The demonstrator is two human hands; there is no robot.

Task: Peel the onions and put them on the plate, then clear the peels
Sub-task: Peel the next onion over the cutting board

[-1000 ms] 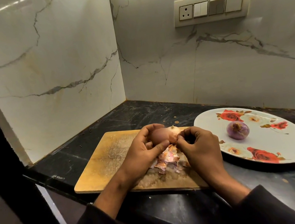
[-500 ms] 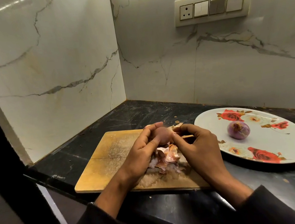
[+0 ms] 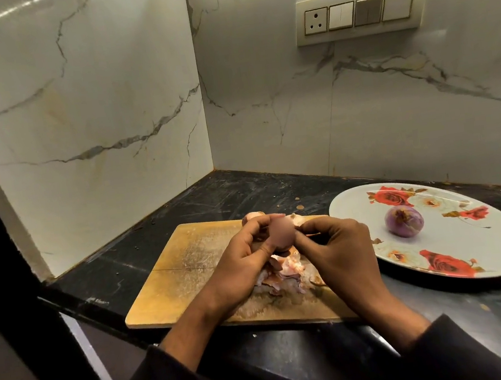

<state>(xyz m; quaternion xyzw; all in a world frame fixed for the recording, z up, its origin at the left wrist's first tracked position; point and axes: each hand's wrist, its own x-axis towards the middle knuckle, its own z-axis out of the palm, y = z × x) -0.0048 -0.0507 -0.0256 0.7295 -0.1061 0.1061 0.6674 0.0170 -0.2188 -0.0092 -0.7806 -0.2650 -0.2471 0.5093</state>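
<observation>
Hovering over the peels (image 3: 282, 276) on the cutting board (image 3: 189, 266), a blurred pinkish onion (image 3: 281, 233) is being gripped by the left hand (image 3: 240, 270); the right hand (image 3: 342, 254) is pinching its skin. Peeled purple onion (image 3: 404, 225) is sitting on the floral plate (image 3: 483, 224), right. Bare dark tabletop (image 3: 243, 194) is stretching behind toward the marble walls (image 3: 91, 114).

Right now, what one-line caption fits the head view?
Left hand holds an onion over the cutting board while the right hand pinches its skin; one peeled onion on the plate.
</observation>
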